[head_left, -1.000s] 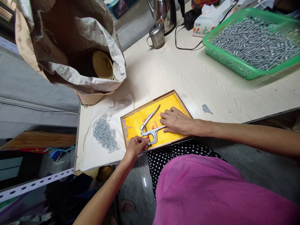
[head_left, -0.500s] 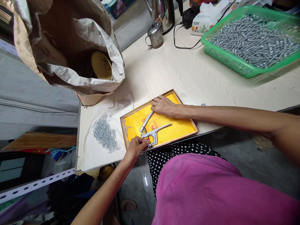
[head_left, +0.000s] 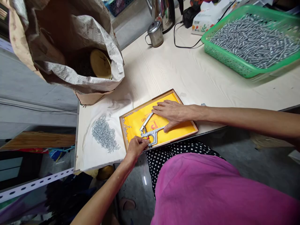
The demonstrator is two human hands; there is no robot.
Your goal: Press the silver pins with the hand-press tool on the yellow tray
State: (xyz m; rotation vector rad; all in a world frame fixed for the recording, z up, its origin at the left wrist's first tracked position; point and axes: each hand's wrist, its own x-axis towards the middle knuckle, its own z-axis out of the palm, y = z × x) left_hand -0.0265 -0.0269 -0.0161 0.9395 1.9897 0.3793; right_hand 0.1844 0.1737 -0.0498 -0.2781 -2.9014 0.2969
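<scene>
A pair of silver hand pliers (head_left: 153, 133) with a spring lies in a shallow wooden-rimmed tray (head_left: 187, 135) lined in yellow, its handles spread apart. At the jaw end, my left hand (head_left: 136, 148) is closed in a pinch; what its fingertips hold is hidden. A bit of red shows at the jaw beside them. My right hand (head_left: 173, 112) is spread over the tray, fingers stretched across the end of the upper handle and thumb at the tip of the lower one. Several small metal pins (head_left: 126, 126) lie along the tray's left side.
Left of the tray, a pile of small metal pins (head_left: 104, 134) rests on white sheeting. Behind it stands a large open sack (head_left: 98, 89) with a yellow scoop-like container (head_left: 100, 64) inside. A green basket (head_left: 246, 73) of metal pieces, a steel cup (head_left: 156, 36) and a kettle (head_left: 164, 15) stand farther back.
My right hand has shifted slightly right and opened out, its thumb now showing at the lower handle's tip. My left hand keeps its pinch at the jaws.
</scene>
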